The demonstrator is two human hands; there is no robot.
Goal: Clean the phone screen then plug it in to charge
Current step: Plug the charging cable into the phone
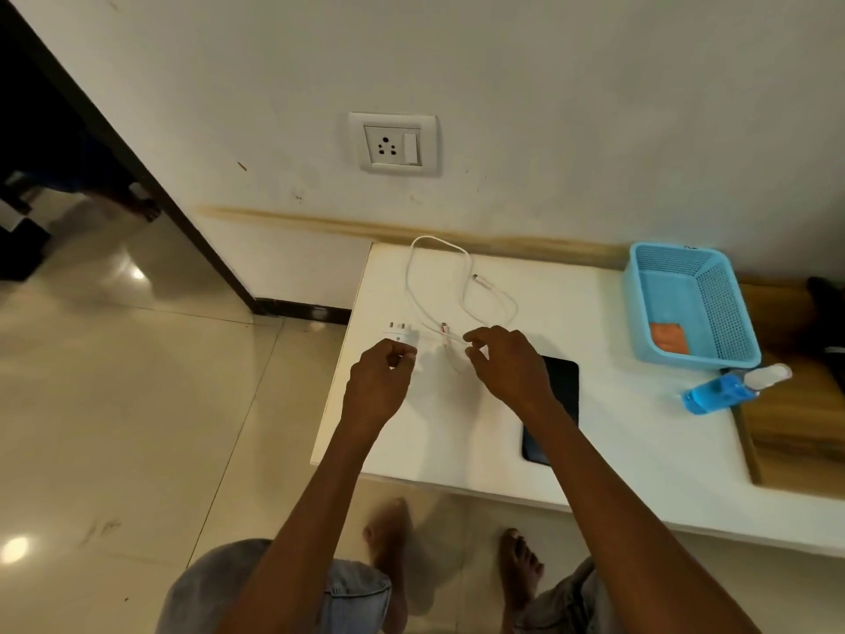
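White adapter (pixel 401 334): near the table's left edge, prongs pointing far, gripped by the left hand (pixel 379 382) with curled fingers.
Cable (pixel 439 286): white, looped on the white table (pixel 617 427); the right hand (pixel 507 368) pinches it near one plug.
Phone (pixel 560 395): dark, flat, screen up, partly under the right forearm.
Wall socket (pixel 393 144): above, far.
Basket (pixel 690 304): blue, far right, orange cloth (pixel 669 337) inside.
Bottle (pixel 731 388): blue liquid, lying just near of the basket.
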